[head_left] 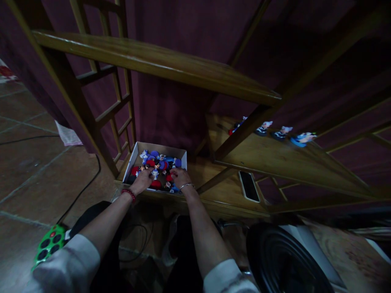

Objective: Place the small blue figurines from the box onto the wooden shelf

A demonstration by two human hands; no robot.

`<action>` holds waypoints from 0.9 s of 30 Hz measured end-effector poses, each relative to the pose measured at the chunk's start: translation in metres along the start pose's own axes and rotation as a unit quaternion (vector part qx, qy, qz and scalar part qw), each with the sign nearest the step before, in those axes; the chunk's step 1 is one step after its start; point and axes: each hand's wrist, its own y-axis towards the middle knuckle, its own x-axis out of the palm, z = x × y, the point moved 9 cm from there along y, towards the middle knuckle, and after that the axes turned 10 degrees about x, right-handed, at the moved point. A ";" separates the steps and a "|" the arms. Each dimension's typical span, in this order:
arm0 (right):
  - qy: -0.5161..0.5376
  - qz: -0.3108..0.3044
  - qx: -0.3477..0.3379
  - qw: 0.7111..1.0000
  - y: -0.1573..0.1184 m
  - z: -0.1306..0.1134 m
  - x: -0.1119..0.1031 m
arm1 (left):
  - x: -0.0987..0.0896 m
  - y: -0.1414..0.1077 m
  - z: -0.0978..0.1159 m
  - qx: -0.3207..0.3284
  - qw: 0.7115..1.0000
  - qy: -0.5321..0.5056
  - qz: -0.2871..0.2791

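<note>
A shallow white cardboard box (129, 163) sits on the low wooden shelf, filled with small toy figurines (163, 164) in red, blue, purple and white. My left hand (143, 181), wearing a red bead bracelet, reaches in over the near left part. Its fingers close at a white-and-blue figurine (155, 174), though the fingertips are partly hidden. Over the right side of the box, my right hand (181, 178), with a silver bangle, has its fingers pinched at a figurine with a red part (169, 178). The picture is dim, so small details are hard to make out.
Several figurines (284, 132) stand along a higher wooden shelf (262, 156) at the right. A phone (249, 186) lies on the lower shelf. Wooden bars (159, 61) cross above my hands. A black round stool (284, 260) and a green device (49, 246) with a cable are nearby.
</note>
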 end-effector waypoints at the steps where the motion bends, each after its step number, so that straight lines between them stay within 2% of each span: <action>1: -0.007 0.001 0.004 1.000 0.000 0.001 0.000 | 0.000 0.000 0.000 0.001 1.000 -0.001 0.001; 8: -0.033 -0.012 0.011 0.999 -0.004 0.002 -0.001 | -0.002 -0.001 0.006 -0.004 1.000 -0.019 0.004; 13: -0.057 -0.021 0.023 0.998 -0.004 -0.001 -0.001 | 0.007 0.001 -0.002 -0.019 0.998 -0.064 -0.020; 20: -0.059 -0.050 0.033 0.996 -0.004 -0.003 0.005 | 0.006 0.005 0.002 0.020 1.000 0.004 -0.014; 27: -0.048 -0.060 0.031 0.997 -0.005 -0.010 0.008 | 0.005 0.005 0.007 0.017 0.999 0.032 -0.020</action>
